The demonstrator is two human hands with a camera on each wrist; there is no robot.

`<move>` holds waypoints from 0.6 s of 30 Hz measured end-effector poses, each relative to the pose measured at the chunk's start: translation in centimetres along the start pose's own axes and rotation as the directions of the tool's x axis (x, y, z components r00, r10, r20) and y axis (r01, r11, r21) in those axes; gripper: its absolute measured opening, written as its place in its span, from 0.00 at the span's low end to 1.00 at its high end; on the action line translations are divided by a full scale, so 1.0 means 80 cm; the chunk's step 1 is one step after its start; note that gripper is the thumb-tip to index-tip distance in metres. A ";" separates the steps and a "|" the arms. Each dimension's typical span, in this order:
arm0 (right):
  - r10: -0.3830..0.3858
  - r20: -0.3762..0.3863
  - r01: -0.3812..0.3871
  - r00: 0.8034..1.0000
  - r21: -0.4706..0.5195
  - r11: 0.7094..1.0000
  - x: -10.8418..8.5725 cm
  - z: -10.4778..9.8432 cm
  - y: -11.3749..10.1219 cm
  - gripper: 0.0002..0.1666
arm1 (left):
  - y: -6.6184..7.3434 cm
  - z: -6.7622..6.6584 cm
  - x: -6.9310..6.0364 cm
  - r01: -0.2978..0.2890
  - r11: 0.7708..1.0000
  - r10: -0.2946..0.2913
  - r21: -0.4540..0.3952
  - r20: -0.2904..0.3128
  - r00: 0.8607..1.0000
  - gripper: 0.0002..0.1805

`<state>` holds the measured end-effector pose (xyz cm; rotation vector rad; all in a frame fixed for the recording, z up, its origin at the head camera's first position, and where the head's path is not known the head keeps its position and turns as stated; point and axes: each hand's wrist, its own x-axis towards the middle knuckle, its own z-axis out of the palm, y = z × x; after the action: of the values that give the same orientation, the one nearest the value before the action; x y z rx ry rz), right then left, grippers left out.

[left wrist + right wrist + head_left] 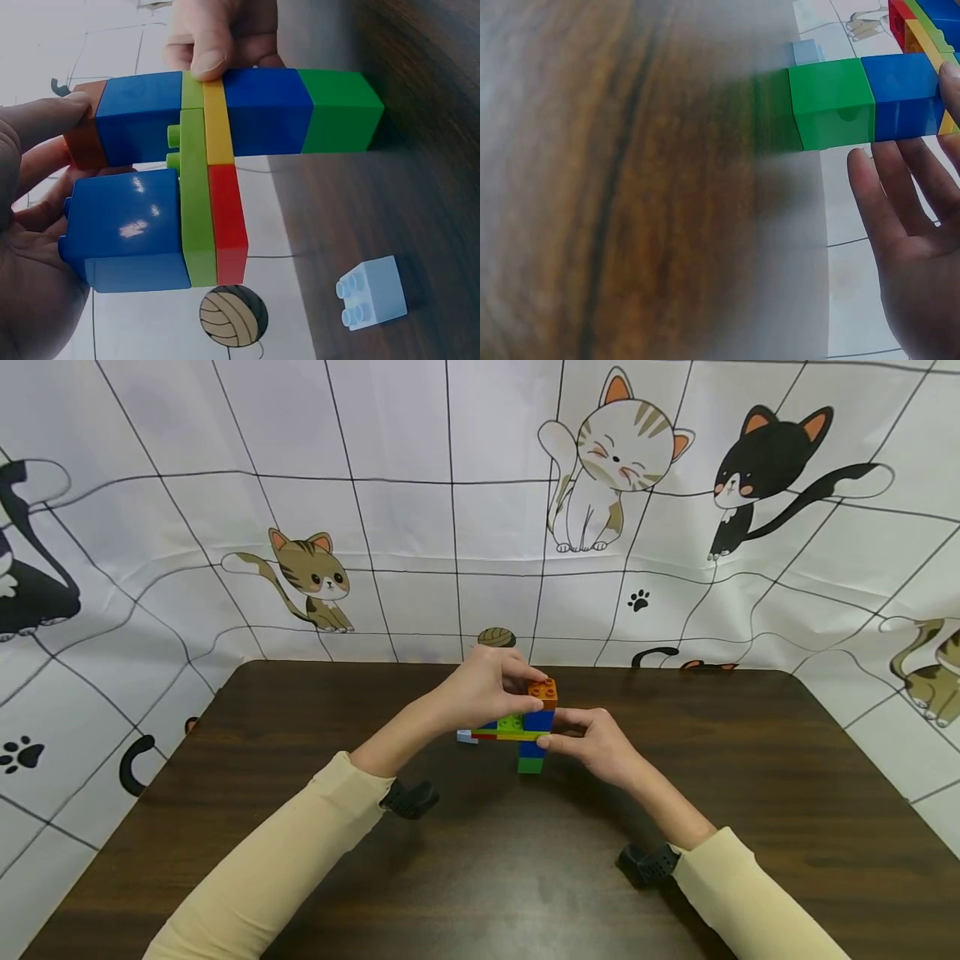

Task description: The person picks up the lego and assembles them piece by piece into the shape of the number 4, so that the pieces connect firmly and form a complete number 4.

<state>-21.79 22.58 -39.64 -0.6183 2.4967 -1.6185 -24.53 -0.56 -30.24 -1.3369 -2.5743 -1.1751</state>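
Observation:
A stack of toy building bricks stands on the table, its green brick (530, 766) at the bottom under a blue brick (268, 111). Lime plates (198, 217), with a yellow plate (218, 127) and a red plate (228, 225) beneath, jut leftward from the stack. Upon them sit a blue brick (133, 229) on the jutting part and another blue brick (142, 116) in line with the column. My left hand (480, 692) pinches the orange brick (543, 693) on top between thumb and fingers. From the right, my right hand (600, 745) holds the plate layer, thumb on its edge.
A light blue brick (377, 292) lies on the dark wooden table (480, 877), left of and behind the stack. Behind the table's far edge hangs a white cat-print curtain (405, 527). Black wrist cameras sit at both sleeves.

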 end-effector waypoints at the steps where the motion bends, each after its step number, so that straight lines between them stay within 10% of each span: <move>1: 0.000 -0.002 0.000 1.000 -0.002 1.000 0.000 0.000 -0.001 0.25 | 0.000 0.000 0.000 0.001 1.000 -0.001 0.001 0.000 1.000 0.16; 18: -0.023 0.007 0.023 1.000 -0.046 0.999 0.000 0.000 -0.003 0.21 | 0.000 -0.010 -0.010 0.075 0.997 -0.076 0.036 0.029 0.997 0.24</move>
<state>-21.77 22.51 -39.44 -0.6589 2.5385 -1.5674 -24.26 -1.63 -29.97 -1.2717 -2.6753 -1.1237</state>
